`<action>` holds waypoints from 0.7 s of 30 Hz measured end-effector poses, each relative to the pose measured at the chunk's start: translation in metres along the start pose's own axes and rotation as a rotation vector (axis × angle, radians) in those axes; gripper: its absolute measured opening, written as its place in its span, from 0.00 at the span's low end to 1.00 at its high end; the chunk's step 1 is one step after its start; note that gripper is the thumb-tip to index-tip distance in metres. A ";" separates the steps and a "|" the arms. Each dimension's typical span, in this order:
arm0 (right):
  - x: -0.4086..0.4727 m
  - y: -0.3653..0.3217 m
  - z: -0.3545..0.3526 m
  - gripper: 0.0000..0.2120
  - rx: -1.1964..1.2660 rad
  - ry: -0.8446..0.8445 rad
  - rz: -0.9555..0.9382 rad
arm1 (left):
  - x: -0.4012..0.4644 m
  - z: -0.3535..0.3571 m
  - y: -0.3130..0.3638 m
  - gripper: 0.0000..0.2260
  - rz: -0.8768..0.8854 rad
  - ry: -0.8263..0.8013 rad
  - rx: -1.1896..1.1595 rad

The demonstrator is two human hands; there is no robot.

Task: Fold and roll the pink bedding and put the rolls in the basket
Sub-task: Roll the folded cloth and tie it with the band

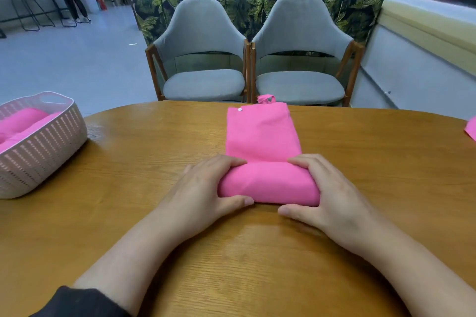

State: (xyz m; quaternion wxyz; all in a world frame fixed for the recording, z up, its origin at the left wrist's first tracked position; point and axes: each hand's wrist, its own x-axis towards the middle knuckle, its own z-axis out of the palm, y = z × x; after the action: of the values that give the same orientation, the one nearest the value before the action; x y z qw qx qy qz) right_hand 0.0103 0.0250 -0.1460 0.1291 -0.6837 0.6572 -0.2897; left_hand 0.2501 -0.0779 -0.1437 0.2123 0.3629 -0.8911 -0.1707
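Observation:
A pink bedding piece (261, 134) lies folded into a narrow strip on the wooden table (144, 152). Its near end is rolled into a thick roll (268, 183). A small loop and a white snap sit at its far end. My left hand (206, 188) grips the roll's left end, fingers over the top and thumb at the near side. My right hand (327, 193) grips the right end the same way. The pale basket (49, 144) stands at the table's left edge and holds pink rolls (20, 123).
Another pink piece (471, 128) pokes in at the table's right edge. Two grey chairs (203, 59) stand behind the table's far edge. A wall with a window runs along the right. People stand far back in the room.

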 end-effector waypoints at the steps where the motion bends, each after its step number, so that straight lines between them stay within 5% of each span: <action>1: 0.000 0.002 -0.001 0.33 -0.028 -0.018 -0.003 | 0.000 0.000 0.001 0.29 -0.012 0.002 -0.026; 7: 0.000 0.000 -0.013 0.25 0.036 -0.055 0.048 | -0.002 -0.003 0.007 0.27 -0.031 0.004 -0.011; 15: 0.001 -0.007 -0.014 0.21 0.164 -0.075 0.068 | -0.001 0.000 0.004 0.22 -0.093 0.019 -0.301; 18: 0.004 -0.002 -0.010 0.24 0.178 -0.049 0.101 | 0.000 0.002 0.008 0.12 0.004 0.146 -0.214; 21: 0.004 0.002 -0.001 0.18 0.108 0.092 0.081 | 0.000 0.000 0.009 0.13 0.100 0.128 -0.118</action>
State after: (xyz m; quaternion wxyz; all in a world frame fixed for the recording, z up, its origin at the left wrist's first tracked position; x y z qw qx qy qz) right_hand 0.0079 0.0215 -0.1458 0.1469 -0.6348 0.6729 -0.3502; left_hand 0.2448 -0.0714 -0.1399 0.2983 0.3148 -0.8811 -0.1886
